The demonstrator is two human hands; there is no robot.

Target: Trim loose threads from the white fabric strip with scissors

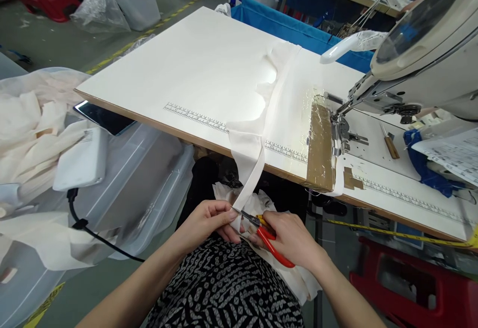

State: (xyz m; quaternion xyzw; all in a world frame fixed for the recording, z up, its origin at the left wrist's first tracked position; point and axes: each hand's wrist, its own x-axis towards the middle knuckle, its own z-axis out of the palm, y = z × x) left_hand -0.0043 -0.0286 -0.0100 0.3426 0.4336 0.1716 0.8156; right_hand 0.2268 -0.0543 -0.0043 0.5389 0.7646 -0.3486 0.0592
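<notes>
Over the front edge of the white table hangs a cream fabric piece [246, 156] with a long narrow band along it, running down to my hands. My left hand [211, 221] pinches the lower end of the band between thumb and fingers. In my right hand [289, 236] are small scissors with red handles [274, 248], their dark blades pointing left and touching the band beside my left fingertips. More cream cloth [304, 283] lies bunched on my lap, partly under my right hand.
A sewing machine [421, 49] stands on the right of the white table [168, 64]. Clear bins [149, 168] with cream cloth, a white power bank [82, 159] and a phone [106, 116] are at the left. A red stool [448, 293] stands at lower right.
</notes>
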